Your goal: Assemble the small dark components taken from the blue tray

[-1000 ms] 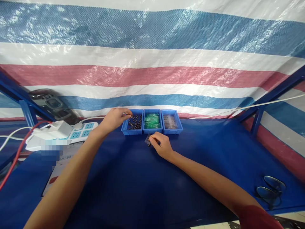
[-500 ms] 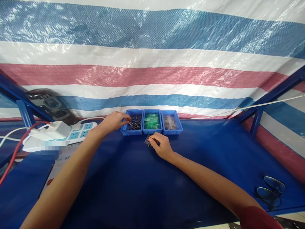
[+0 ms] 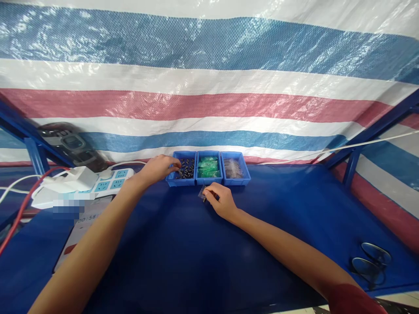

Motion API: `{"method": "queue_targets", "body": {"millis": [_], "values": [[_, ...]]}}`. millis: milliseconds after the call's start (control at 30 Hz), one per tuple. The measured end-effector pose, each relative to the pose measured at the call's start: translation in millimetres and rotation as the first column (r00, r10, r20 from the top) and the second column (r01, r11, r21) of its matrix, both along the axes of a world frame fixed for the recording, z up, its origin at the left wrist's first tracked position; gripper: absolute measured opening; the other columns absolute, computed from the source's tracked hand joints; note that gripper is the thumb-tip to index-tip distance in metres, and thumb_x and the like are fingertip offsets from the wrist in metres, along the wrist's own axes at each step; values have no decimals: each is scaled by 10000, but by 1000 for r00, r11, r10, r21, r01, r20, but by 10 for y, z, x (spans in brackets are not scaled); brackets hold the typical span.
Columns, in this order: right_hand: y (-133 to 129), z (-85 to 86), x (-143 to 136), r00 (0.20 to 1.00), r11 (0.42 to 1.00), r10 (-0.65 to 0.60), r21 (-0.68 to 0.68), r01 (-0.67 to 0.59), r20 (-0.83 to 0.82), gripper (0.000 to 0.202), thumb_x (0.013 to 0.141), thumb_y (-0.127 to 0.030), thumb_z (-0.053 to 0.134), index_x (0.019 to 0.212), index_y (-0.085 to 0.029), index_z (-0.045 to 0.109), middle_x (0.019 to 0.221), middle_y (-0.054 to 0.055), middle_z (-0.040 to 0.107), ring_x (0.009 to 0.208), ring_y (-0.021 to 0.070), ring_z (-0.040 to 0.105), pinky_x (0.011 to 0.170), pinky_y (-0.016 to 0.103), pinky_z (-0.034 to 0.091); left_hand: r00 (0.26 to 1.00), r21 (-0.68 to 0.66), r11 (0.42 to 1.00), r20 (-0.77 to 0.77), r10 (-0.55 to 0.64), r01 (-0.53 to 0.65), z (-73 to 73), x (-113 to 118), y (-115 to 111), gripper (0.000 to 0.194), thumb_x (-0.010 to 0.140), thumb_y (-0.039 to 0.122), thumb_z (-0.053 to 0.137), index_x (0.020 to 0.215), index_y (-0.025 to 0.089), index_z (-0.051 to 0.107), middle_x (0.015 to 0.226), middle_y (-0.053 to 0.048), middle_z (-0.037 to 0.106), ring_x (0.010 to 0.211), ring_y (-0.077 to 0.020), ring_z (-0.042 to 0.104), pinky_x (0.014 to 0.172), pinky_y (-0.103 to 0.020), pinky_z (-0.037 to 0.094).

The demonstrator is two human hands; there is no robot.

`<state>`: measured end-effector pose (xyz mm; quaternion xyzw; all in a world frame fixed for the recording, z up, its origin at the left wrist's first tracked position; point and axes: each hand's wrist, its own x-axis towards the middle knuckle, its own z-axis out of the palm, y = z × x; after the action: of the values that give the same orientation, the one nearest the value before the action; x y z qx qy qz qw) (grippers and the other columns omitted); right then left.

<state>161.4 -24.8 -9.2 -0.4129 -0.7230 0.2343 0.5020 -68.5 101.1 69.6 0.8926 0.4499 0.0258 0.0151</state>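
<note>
My left hand (image 3: 161, 167) reaches over the left rim of the left blue bin (image 3: 183, 183), its thumb and fingers pinched together at the small dark screw-like parts (image 3: 187, 168) inside. Whatever is between those fingertips is too small to make out. Just in front of the middle blue bin (image 3: 210, 180), my right hand (image 3: 221, 199) is closed on a small clear plastic bag (image 3: 200, 192). A small dark part (image 3: 204, 200) shows under its fingertips. Green packets (image 3: 208, 167) fill the middle bin. The right blue bin (image 3: 238, 182) holds clear plastic bags (image 3: 232, 168).
A white power strip (image 3: 101, 186) with plugs and cables lies at the left, beside a phone (image 3: 81, 226) partly behind my left forearm. Glasses (image 3: 371, 264) rest at the right of the blue table (image 3: 196, 253). A striped sheet (image 3: 209, 107) hangs behind the bins.
My left fingers have shifted slightly within the left bin. The right hand stays in place with the clear bag, and the whole view has moved very slightly.
</note>
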Motion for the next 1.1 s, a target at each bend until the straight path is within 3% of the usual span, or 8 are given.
{"method": "queue_targets", "body": {"millis": [1100], "values": [[0, 5, -4, 1000, 1000, 9, -15, -9, -1, 261, 931, -310, 461, 760, -185, 613, 698, 32, 582, 571, 135, 518, 548, 250, 441, 1000, 21, 1000, -4, 3, -3, -52, 3, 15, 240, 824, 314, 504, 935, 249, 706, 1008, -30, 723, 931, -236, 643, 801, -285, 449]]}}
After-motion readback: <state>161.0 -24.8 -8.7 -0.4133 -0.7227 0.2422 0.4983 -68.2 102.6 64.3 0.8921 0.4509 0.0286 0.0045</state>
